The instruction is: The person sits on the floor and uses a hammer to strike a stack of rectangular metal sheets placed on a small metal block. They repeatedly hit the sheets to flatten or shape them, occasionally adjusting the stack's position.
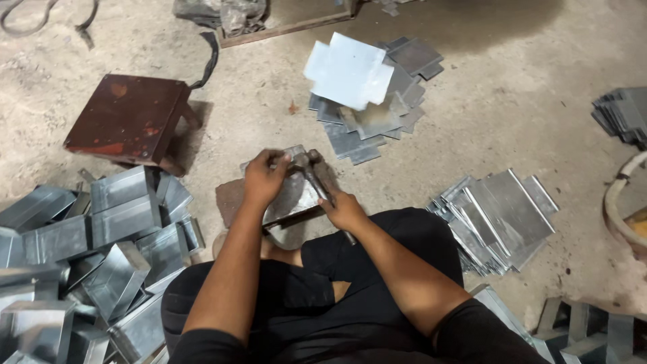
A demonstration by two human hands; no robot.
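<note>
Left hand [264,176] pressed down on metal sheet [296,195], right hand [342,209] clenched around hammer [317,176]; risked struck fingers or a sheet-edge cut, with grip so close

Two bare hands were in view, a left hand [264,178] and a right hand [344,209]. One hammer [315,180] and one metal sheet [294,195] lay between them. One red-brown stool [128,118] stood on the floor. There were three piles of flat cut sheets [367,94] [499,219] [623,114], and one heap of folded metal boxes [101,256], too many and too overlapped to count.
</note>
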